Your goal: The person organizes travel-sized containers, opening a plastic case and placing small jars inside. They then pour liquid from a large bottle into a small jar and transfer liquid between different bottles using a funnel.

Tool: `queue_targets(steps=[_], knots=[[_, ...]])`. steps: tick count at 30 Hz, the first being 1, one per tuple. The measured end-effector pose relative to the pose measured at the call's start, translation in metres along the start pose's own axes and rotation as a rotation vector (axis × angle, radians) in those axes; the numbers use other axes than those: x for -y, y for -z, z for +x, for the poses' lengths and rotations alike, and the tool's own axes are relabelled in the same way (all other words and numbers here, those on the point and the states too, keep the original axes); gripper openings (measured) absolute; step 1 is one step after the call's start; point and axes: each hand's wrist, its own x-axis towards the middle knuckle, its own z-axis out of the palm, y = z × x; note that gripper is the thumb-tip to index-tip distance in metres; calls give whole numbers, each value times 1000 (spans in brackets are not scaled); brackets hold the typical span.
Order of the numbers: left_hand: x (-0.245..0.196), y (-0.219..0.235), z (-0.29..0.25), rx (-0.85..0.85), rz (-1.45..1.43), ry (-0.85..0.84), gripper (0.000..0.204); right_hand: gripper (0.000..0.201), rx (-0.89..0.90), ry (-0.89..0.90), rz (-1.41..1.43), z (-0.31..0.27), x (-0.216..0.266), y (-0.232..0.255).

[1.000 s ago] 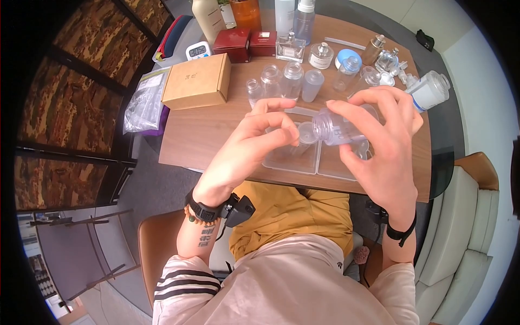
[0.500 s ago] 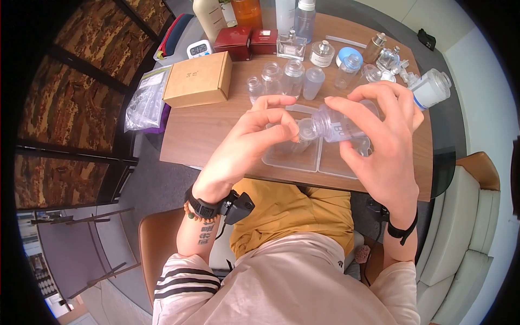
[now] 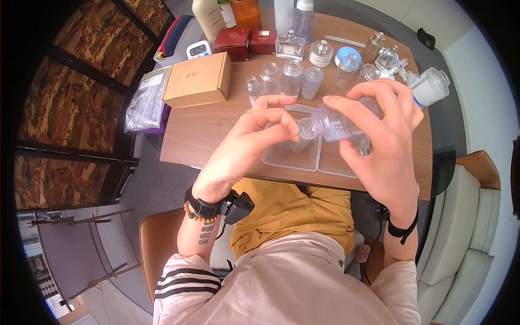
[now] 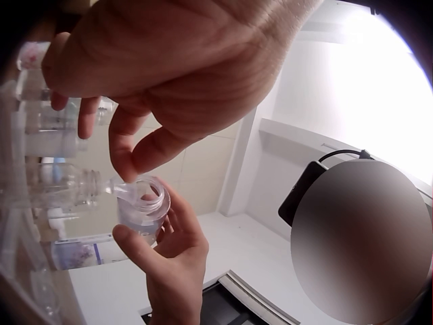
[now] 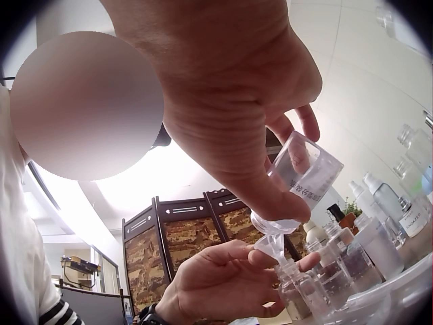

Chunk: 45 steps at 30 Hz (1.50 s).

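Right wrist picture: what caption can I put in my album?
A right hand tips a clear bottle above a small funnel.

Daylight-bright and slightly pink, the head view leaves my left hand [image 3: 244, 141] almost washed out at the wrist, while the folding screen [image 3: 65, 114] sits darker. Black corners close in and the table [image 3: 189, 135] bows at its edges. In both wrist views white glare lies behind my shaded palms, and a smooth round blur covers one side. The clear bottle [image 3: 336, 123] in my right hand [image 3: 387, 135] and the funnel [image 5: 270, 249] look pale, with faint outlines.
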Motion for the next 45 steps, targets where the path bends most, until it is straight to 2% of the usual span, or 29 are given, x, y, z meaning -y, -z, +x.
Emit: queue_targets(steps=[22, 30, 45], knots=[[0, 4, 0, 24, -23, 16, 17, 58, 26, 38, -7, 4, 0, 1], [0, 4, 1, 16, -23, 11, 17, 62, 11, 35, 155, 4, -5, -4], [2, 4, 2, 42, -67, 17, 17, 61, 38, 54, 170, 5, -7, -2]])
